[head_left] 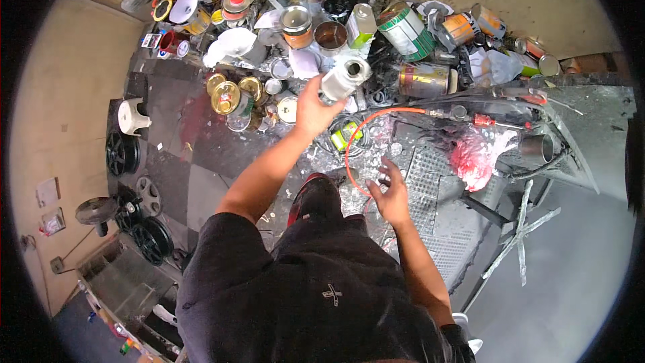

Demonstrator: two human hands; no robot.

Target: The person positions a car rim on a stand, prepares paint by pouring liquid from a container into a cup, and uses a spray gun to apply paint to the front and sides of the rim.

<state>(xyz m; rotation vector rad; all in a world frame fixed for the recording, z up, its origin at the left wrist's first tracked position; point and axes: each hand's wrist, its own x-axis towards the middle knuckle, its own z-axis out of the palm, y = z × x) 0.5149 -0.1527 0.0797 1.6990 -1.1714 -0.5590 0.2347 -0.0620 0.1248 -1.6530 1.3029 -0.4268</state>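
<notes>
On my view, large can (405, 31) shows green-white label, print too small for me to read. Left hand (317, 109) is clamped around pale container (343, 81), above floor clutter. Right hand (391, 195): fingers spread apart, near orange hose (349, 146).

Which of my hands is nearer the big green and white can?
Left. Your left hand holds a pale container lower left of the can; your right hand is much farther below it in the picture.
</notes>
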